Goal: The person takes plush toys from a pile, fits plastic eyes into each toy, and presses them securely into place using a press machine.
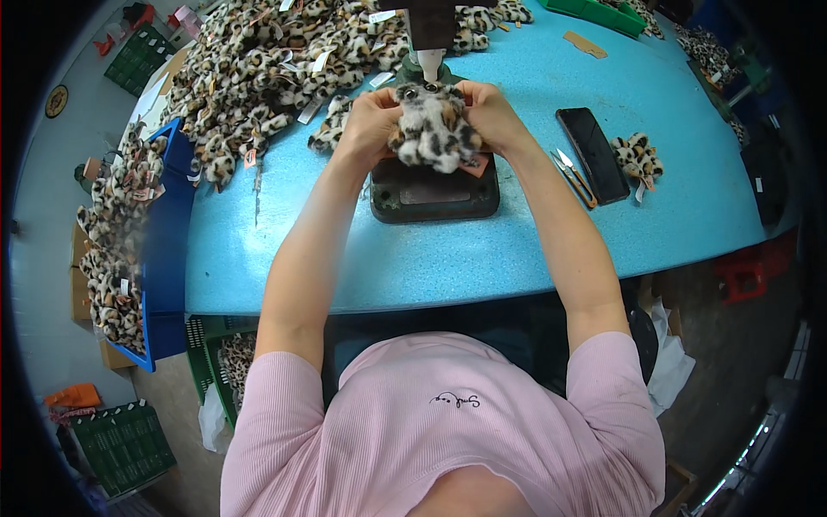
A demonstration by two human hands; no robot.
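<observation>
One phone (pixel 592 154), two blue bins (pixel 164 258), one green crate (pixel 594 13) — leopard toys (pixel 258 60) uncountable, heaped

Blue table (pixel 517 250) — plush pile (pixel 284 60), phone (pixel 593 155), snips (pixel 573 178), press base (pixel 435 194)

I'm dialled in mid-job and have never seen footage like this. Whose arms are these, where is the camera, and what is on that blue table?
There is one picture, from a wide fisheye camera worn on the person's head and looking down, so straight edges bend. The two bare arms rising from the bottom are the wearer's own. The left hand and right hand together grip a small leopard-print plush toy over the dark green metal base of a bench press, under its white nozzle-like tip. On the light blue tabletop lie a big heap of similar leopard plush pieces, a black phone, small thread snips and one more plush piece. A blue bin of plush pieces sits at the table's left.
</observation>
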